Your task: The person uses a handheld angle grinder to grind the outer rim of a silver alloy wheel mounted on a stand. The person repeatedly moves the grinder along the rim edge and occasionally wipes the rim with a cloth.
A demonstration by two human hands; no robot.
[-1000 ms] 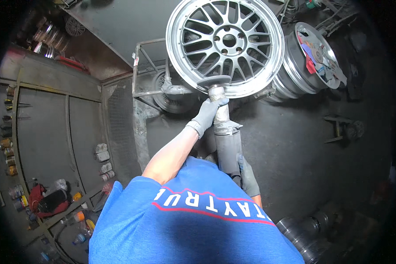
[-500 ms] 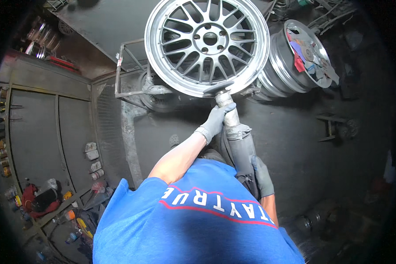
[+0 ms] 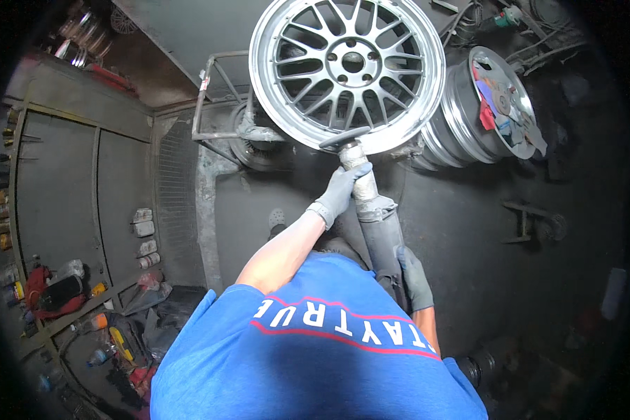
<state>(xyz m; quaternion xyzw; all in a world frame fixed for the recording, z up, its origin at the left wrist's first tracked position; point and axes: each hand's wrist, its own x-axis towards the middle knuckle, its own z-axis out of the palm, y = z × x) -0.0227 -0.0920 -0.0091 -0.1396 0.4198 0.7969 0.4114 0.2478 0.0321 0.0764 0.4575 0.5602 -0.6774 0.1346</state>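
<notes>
My left hand point(image 3: 341, 190), in a grey glove, is wrapped tight around the neck of the grinder point(image 3: 371, 213), just behind its head; fingers fully curled, no gap visible. My right hand point(image 3: 414, 280), also gloved, is clenched around the rear of the same grinder body, low and close to my chest; part of this hand is hidden by the tool and my blue shirt point(image 3: 315, 350).

The grinder points up and away from me. Its dark disc point(image 3: 344, 137) lies against the lower lip of the silver wheel rim point(image 3: 348, 70), at the edge nearest me. The rim faces me with its many thin spokes and centre hub in full view, and sits on a metal stand point(image 3: 220, 105).

Just right of it, touching or nearly so, a second rim point(image 3: 462, 119) lies tilted, with red and grey odds and ends resting on its face.

Far left: a grey cabinet point(image 3: 70, 182) with small cans along its edge. Lower left: a shelf point(image 3: 84, 301) cluttered with bottles and rags.
</notes>
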